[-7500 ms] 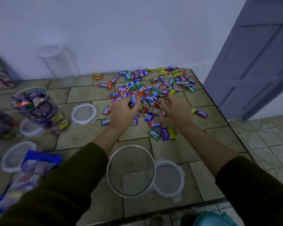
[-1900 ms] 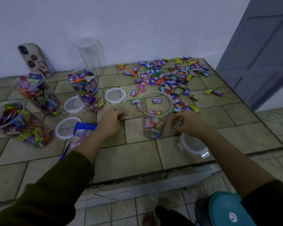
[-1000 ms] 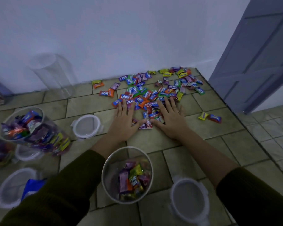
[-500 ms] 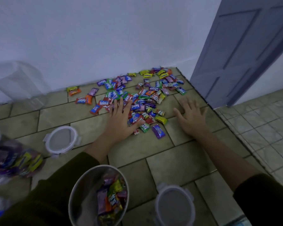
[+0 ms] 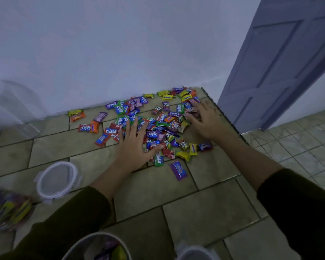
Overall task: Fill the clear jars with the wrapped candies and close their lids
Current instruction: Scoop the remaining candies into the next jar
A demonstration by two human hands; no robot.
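A pile of colourful wrapped candies lies on the tiled ledge against the white wall. My left hand rests flat on the pile's near left side, fingers spread. My right hand lies palm down on the pile's right side, fingers spread over the candies near the ledge's edge. A clear jar with a few candies inside stands at the bottom edge, open. Its white-rimmed lid peeks in beside it. An empty clear jar stands at the far left by the wall.
Another white-rimmed lid lies on the tiles at the left. A filled jar shows blurred at the left edge. One purple candy lies apart from the pile. The ledge ends at the right, with a lower tiled floor and a grey door.
My right hand has moved up and onto the pile's far right candies. The stray candies at the right now lie against the pile. The view has shifted, so the jars slid down and left.
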